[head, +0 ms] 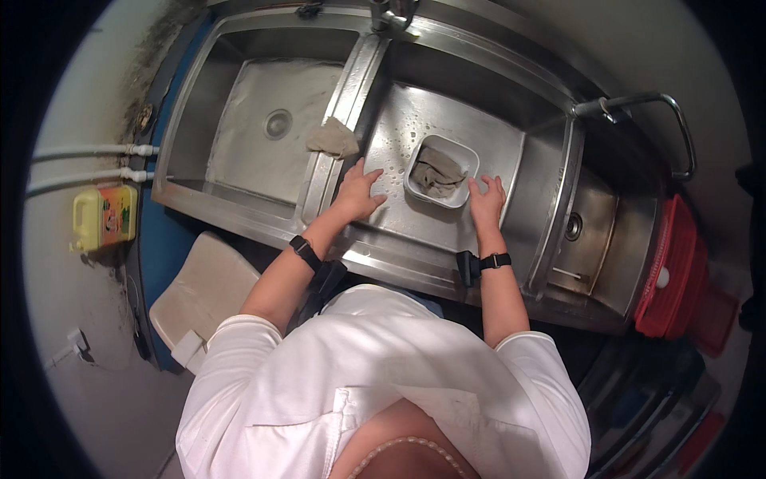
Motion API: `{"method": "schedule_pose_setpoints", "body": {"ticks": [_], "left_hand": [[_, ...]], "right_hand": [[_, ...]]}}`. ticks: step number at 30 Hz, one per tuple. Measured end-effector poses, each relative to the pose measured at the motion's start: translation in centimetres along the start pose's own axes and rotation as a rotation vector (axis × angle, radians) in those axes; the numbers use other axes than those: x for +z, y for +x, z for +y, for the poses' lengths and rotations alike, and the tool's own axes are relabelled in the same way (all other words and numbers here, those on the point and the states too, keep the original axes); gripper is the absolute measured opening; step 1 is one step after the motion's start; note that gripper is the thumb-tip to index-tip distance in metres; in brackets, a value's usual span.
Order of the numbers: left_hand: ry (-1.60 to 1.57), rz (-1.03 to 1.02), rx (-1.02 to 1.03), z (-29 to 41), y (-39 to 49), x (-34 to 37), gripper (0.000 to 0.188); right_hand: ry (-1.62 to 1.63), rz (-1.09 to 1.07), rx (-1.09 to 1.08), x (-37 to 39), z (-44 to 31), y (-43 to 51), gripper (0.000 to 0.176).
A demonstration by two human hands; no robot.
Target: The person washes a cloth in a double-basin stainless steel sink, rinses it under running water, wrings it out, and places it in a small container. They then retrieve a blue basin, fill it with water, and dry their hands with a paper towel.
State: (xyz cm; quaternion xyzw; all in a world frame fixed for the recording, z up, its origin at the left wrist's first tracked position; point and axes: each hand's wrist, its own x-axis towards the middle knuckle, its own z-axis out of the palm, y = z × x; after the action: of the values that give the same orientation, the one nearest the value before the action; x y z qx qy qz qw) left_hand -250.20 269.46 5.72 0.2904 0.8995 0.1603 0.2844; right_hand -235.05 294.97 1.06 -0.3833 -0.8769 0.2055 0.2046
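Observation:
In the middle basin (395, 209) of a stainless steel sink stands a white plastic tub (473, 157) with a wet, crumpled grey-brown cloth (440, 170) inside. My right hand (488, 200) is at the tub's right side, fingers spread and close to its rim; whether it touches is unclear. Over the left part of the same basin, my left hand (357, 194) holds nothing, its fingers apart. Just beyond those fingertips, a second beige cloth (333, 139) lies draped on the divider (350, 99) between the left and middle basins.
The left basin (239, 138) has a round drain. A faucet (392, 15) rises behind the divider, and a curved metal spout (676, 120) stands at right. Beside the small right basin (598, 239) are red plastic baskets (673, 269). A yellow jug (105, 218) is at the left wall.

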Motion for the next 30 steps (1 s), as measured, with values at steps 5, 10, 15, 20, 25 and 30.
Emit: {"method": "schedule_pose_setpoints", "body": {"ticks": [5,10,15,20,25,30], "left_hand": [[-0.082,0.189,0.125,-1.0,-3.2,0.7,0.058],[-0.57,0.075,0.124,-2.7,-6.8,-0.3,0.05],[-0.582,0.178,0.126,-6.2,-13.8,-1.3,0.048],[-0.706,0.252,-0.022,-12.5,-24.6,-0.5,0.045],[-0.795,0.335,-0.305,-19.8,-37.3,2.9,0.045],[-0.895,0.559,-0.58,-23.1,-51.0,8.7,0.044]], "right_hand": [[0.444,-0.16,0.169,0.1,0.1,-0.3,0.023],[0.378,-0.277,0.138,-1.1,-1.3,-0.8,0.022],[0.348,-0.267,0.025,0.0,-5.2,-2.1,0.022],[0.468,-0.345,-0.05,3.3,-11.8,-5.1,0.024],[0.501,-0.589,-0.271,5.9,-21.3,-10.4,0.026],[0.493,-0.727,-0.518,7.8,-30.1,-18.8,0.027]]}}
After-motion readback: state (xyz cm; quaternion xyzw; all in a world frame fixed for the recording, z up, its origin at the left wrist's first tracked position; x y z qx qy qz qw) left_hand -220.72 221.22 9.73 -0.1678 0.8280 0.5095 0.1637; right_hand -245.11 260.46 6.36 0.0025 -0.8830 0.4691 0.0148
